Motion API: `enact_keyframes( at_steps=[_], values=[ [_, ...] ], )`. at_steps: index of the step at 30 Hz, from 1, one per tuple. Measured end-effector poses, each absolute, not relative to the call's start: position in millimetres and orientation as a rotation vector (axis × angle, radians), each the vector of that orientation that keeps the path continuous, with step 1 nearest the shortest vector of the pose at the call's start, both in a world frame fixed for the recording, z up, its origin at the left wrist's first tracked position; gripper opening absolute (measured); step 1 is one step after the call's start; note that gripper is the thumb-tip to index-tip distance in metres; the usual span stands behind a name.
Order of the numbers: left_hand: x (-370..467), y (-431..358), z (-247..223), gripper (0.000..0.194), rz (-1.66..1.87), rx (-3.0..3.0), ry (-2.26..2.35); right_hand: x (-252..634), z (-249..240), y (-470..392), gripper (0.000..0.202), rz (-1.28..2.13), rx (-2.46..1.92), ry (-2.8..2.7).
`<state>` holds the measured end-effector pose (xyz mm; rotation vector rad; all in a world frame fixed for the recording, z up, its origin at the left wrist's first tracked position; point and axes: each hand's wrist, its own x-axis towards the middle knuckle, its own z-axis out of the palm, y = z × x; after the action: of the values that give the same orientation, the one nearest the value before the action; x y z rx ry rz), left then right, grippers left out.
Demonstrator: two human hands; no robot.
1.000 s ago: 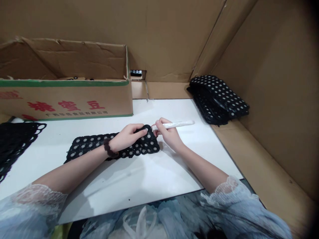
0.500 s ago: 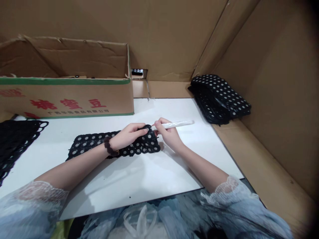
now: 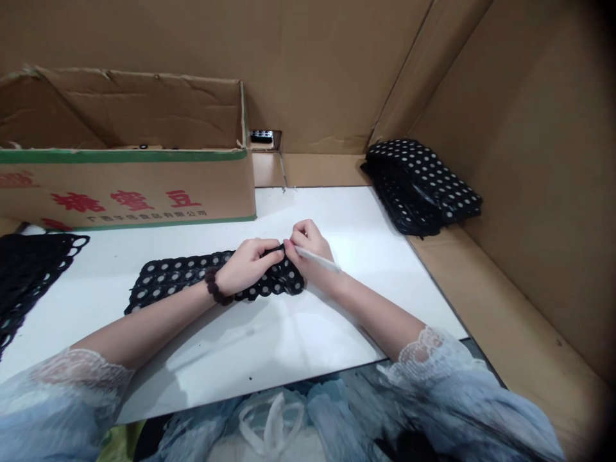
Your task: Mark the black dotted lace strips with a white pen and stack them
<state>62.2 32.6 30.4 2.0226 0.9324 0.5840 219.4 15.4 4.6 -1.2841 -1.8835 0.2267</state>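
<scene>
A black piece with rows of pale round dots (image 3: pixel 176 276) lies on the white table. My left hand (image 3: pixel 248 266) rests over it, thumb and fingers pinching its upper edge near the right end. Close beside, my right hand (image 3: pixel 310 250) is closed around a thin white pen-like tool (image 3: pixel 317 258), whose rear end points down and right across the wrist. The fingertips of both hands almost meet at the edge of the dotted piece. The tool's tip is hidden by my right fingers.
A cardboard box (image 3: pixel 158 186) with red characters stands at the back left. Black netted material (image 3: pixel 33 269) lies at the left edge. Folded black dotted pieces (image 3: pixel 423 186) are piled at the back right. Cardboard walls (image 3: pixel 520 160) enclose the table.
The white tool has swung from pointing right to pointing down and right as my right hand turned. My left hand keeps its hold on the dotted piece.
</scene>
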Motion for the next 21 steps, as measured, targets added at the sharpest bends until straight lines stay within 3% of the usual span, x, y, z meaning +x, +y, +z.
enact_keyframes(
  at_steps=[9,12,18,21],
  values=[
    [61.5,36.7,28.1,0.025,0.577,1.953,0.968,220.8,10.8,17.8,0.025,-0.046,-1.329,-1.974],
    [60.9,38.2,24.7,0.027,0.594,1.949,0.987,221.3,13.3,14.5,0.027,0.181,-1.304,-1.85],
    [58.9,39.9,18.6,0.03,0.642,1.965,1.029,233.5,14.1,12.4,0.031,1.066,-1.199,-1.473],
    [58.1,39.7,20.4,0.031,0.663,1.971,1.015,237.8,14.2,13.6,0.031,1.177,-1.234,-1.452]
  ],
)
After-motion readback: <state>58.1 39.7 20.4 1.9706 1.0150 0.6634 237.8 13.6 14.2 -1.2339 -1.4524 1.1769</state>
